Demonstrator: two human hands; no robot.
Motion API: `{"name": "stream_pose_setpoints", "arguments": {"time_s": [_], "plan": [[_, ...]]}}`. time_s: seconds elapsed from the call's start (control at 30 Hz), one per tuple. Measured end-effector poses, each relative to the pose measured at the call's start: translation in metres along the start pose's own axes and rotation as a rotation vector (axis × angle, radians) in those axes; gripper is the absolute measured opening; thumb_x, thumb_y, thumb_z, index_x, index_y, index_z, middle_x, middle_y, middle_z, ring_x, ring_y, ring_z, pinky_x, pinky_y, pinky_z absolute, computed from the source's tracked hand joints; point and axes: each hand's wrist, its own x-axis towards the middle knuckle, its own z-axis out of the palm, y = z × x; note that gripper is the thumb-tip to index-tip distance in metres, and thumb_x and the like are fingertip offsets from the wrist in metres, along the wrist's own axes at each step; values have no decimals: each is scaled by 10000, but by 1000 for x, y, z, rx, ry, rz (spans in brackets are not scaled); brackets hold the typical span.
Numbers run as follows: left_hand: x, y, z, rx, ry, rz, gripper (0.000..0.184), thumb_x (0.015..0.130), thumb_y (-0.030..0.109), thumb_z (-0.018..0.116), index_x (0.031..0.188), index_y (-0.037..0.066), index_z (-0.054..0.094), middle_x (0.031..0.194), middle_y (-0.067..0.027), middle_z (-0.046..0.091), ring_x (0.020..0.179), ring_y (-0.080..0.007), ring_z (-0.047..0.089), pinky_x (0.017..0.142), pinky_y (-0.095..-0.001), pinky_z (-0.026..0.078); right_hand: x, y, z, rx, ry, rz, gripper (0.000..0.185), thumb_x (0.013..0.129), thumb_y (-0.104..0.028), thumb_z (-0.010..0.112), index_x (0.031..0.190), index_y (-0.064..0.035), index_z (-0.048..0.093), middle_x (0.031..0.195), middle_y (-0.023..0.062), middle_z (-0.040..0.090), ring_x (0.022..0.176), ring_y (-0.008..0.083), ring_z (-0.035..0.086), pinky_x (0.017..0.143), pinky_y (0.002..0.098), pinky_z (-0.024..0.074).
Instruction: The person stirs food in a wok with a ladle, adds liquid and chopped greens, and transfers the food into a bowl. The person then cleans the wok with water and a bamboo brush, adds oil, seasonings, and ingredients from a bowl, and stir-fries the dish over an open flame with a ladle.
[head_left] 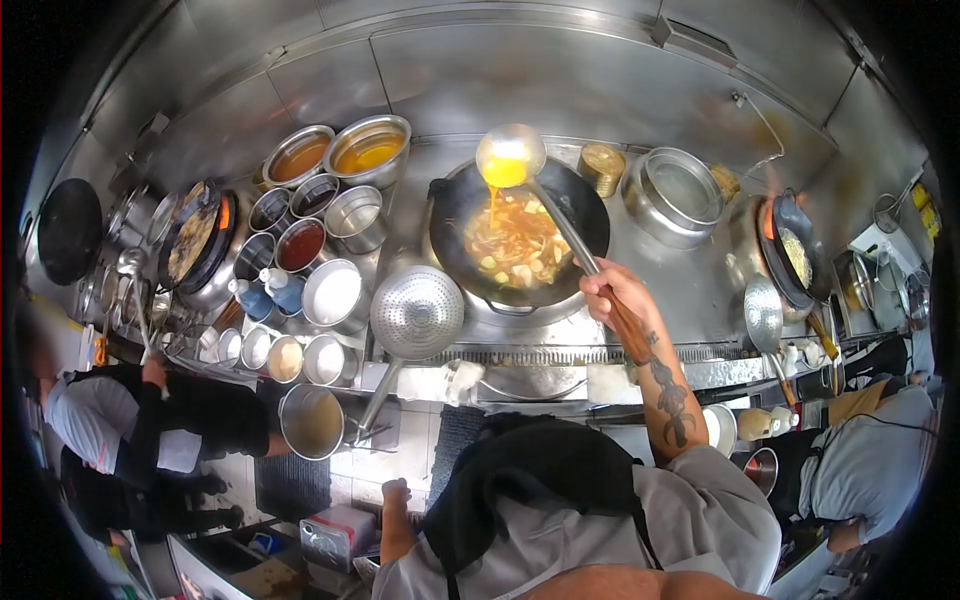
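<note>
Hanging L hand (396, 491) low, clear of counter (690, 285) edge, can't tell if clenched; having bare steel R of wok (450, 200), in front of pot (650, 220); showing red sauce (301, 244) in small tub (318, 264), white stuff (330, 288) in bigger tub (352, 322), orange liq. (370, 155) in bowl (375, 178); clamping R hand (612, 290) on ladle (562, 220) above wok, pouring yellow liq. (507, 173) into broth (490, 225) w/ veg (525, 268)

Right arm (668, 395) outstretched — right grip (608, 290) curled firmly, left grip (396, 491) low.
</note>
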Motion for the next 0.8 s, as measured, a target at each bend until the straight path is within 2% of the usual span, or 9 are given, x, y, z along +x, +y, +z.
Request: {"name": "stream_pose_setpoints", "arguments": {"time_s": [0.03, 0.13, 0.27, 0.33, 0.43, 0.53, 0.63, 0.73, 0.8], "plan": [[3, -1, -2, 66, 15, 103, 96, 766, 169, 640, 734, 110, 571, 670, -26, 572, 548, -179, 558, 482, -336, 464, -11, -2, 0, 15, -15, -1, 370, 833, -35, 467, 1201, 0, 452, 702, 31, 478, 438, 91, 438, 368, 246, 340], [9, 7, -3, -389, 104, -34, 72, 785, 143, 584, 733, 113, 545, 656, -37, 532, 543, -180, 541, 468, -337, 450, -37, -5, -11, 92, -49, 27, 415, 832, -35, 461, 1243, 13, 433, 704, 29, 466, 430, 94, 442, 360, 247, 354], [19, 25, -8, -912, 163, -271, 71, 802, 117, 532, 733, 109, 518, 644, -49, 494, 540, -179, 526, 451, -336, 435, -67, -14, -21, 134, -97, 42, 392, 836, -31, 457, 1227, -3, 446, 709, 10, 475, 445, 75, 439, 367, 226, 336], [25, 29, -6, -1035, 109, -467, 69, 798, 117, 542, 736, 99, 517, 648, -52, 500, 543, -176, 531, 444, -332, 432, -72, -19, -24, 131, -97, 49, 356, 835, -41, 470, 1191, -20, 467, 706, 4, 496, 457, 77, 446, 384, 221, 339], [20, 32, -4, -1033, 144, -417, 69, 797, 121, 542, 758, 65, 529, 670, -68, 522, 552, -180, 538, 446, -326, 442, -65, -20, -27, -94, 76, -41, 354, 830, -39, 457, 1181, 13, 457, 671, 39, 474, 419, 100, 433, 365, 247, 329], [17, 35, -3, -956, 154, -446, 99, 798, 125, 537, 777, 28, 539, 693, -89, 542, 557, -189, 542, 451, -320, 453, -40, -13, -35, -119, 204, -116, 253, 824, -24, 462, 1075, -4, 483, 658, 49, 496, 421, 105, 446, 364, 245, 333], [8, 33, -2, -901, 174, -440, 133, 795, 148, 541, 782, 17, 559, 708, -113, 564, 584, -216, 561, 483, -336, 465, -8, -13, -52, -447, 158, -130, 251, 859, -76, 492, 1098, -3, 506, 702, 16, 548, 499, 89, 481, 428, 213, 373], [0, 31, -1, -664, 137, -385, 168, 789, 182, 550, 781, 17, 585, 718, -140, 588, 624, -252, 588, 528, -364, 479, 7, -12, -50, -333, 130, -140, 347, 845, -73, 511, 1179, 15, 483, 716, 20, 561, 512, 90, 498, 431, 217, 379], [-5, 29, -1, -400, 90, -321, 193, 786, 205, 556, 780, 18, 602, 725, -157, 604, 650, -276, 607, 559, -382, 488, 6, -13, -45, -289, 146, -121, 421, 833, -72, 527, 1238, 22, 458, 722, 21, 563, 509, 88, 491, 428, 224, 377]]}}
